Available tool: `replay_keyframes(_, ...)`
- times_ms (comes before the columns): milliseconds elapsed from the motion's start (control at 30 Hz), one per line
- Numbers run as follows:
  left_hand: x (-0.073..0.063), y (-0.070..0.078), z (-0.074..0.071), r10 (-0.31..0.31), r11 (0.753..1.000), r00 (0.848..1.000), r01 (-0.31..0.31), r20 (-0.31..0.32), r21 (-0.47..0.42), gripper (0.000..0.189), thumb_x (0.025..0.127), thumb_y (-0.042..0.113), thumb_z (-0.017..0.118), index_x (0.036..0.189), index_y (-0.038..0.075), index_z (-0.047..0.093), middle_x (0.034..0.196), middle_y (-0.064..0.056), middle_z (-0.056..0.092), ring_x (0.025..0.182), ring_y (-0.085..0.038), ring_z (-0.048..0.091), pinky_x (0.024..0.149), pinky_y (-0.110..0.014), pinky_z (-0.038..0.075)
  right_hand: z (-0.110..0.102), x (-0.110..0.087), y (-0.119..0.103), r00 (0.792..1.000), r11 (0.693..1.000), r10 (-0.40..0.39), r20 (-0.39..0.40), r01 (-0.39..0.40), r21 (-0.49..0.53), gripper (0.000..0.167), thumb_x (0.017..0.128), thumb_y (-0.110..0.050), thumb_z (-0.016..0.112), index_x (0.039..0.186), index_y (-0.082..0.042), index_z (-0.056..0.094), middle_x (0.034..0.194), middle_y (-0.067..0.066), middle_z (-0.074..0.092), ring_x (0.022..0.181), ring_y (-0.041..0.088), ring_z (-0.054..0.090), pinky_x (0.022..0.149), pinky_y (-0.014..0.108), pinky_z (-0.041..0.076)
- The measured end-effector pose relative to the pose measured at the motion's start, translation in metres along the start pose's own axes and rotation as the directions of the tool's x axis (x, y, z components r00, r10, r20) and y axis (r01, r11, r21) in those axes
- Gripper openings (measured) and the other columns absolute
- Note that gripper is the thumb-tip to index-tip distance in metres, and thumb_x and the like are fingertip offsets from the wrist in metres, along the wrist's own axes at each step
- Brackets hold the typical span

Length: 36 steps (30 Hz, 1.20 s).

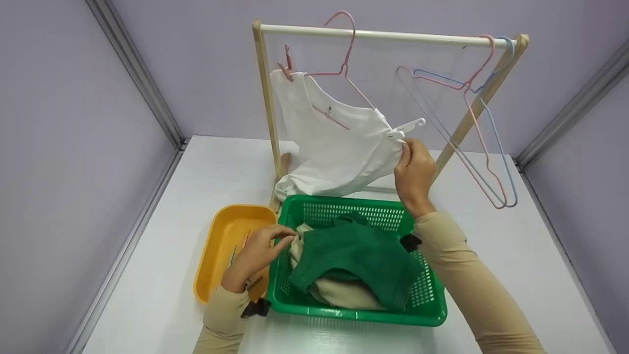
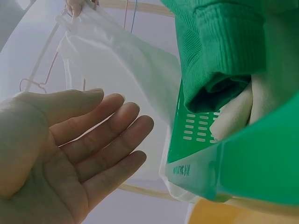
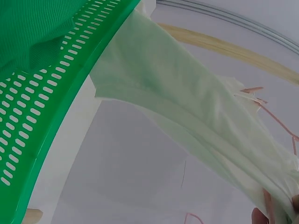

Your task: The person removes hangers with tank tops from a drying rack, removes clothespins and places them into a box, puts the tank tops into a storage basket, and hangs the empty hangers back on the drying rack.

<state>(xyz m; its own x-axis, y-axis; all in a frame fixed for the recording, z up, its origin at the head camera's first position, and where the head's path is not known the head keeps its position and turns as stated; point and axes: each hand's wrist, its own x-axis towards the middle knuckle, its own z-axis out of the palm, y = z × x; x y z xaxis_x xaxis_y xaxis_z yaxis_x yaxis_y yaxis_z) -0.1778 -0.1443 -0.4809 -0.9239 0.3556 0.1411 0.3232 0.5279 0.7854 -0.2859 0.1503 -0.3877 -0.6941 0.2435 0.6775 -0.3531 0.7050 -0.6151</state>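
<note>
A white sleeveless top (image 1: 339, 152) hangs on a pink hanger (image 1: 345, 69), its shoulders slanting down to the right. My right hand (image 1: 416, 169) pinches the top's edge at the right shoulder, just below a white clothespin (image 1: 404, 129). A reddish clothespin (image 1: 287, 66) is clipped at the other shoulder. In the left wrist view, my left hand (image 2: 93, 149) has its fingers loosely extended with nothing in them. It hovers by the left rim of a green basket (image 1: 356, 314), where a green garment (image 1: 354, 250) lies over a beige one (image 1: 344, 293).
The rack has a white rail (image 1: 403, 37) and wooden posts (image 1: 268, 98). At its right end hang another pink hanger (image 1: 471, 108) and a blue hanger (image 1: 499, 140). A yellow tray (image 1: 211, 255) with small items, partly hidden by my left arm, stands left of the basket on the white table (image 1: 162, 236).
</note>
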Motion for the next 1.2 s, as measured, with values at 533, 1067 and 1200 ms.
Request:
replay_keyframes(533, 0.006, 0.001, -0.004, -0.010, 0.999, 1.000, 0.010, 0.005, -0.038, 0.021, 0.097, 0.017, 0.056, 0.109, 0.004, 0.068, 0.108, -0.015, 0.070, 0.105, -0.029, 0.065, 0.097, -0.049, 0.052, -0.020, -0.002, 0.005, 0.997, 0.998, -0.031, -0.075, 0.035, 0.051, 0.022, 0.098, -0.006, 0.051, 0.095, 0.011, 0.063, 0.085, 0.026, 0.067, 0.073, 0.032, 0.060, 0.066, 0.030, 0.044)
replay_keyframes(1067, 0.006, 0.002, -0.003, -0.003, 1.000, 0.999, 0.001, -0.048, -0.029, 0.018, 0.097, 0.014, 0.056, 0.109, 0.007, 0.068, 0.111, -0.016, 0.068, 0.105, -0.027, 0.065, 0.098, -0.047, 0.052, -0.049, -0.003, 0.031, 0.994, 0.986, -0.047, -0.100, 0.062, 0.155, 0.018, 0.095, -0.002, 0.055, 0.091, 0.014, 0.063, 0.080, 0.027, 0.064, 0.075, -0.012, 0.045, 0.071, 0.006, 0.036)
replay_keyframes(1200, 0.006, 0.002, -0.003, 0.001, 0.999, 0.997, -0.004, -0.073, -0.036, 0.018, 0.097, 0.012, 0.057, 0.109, 0.005, 0.067, 0.111, -0.016, 0.067, 0.106, -0.028, 0.064, 0.099, -0.049, 0.051, -0.058, -0.001, 0.037, 0.996, 0.985, -0.016, -0.088, 0.031, 0.172, 0.018, 0.095, -0.002, 0.055, 0.094, 0.014, 0.064, 0.082, 0.028, 0.065, 0.076, -0.016, 0.046, 0.072, 0.004, 0.037)
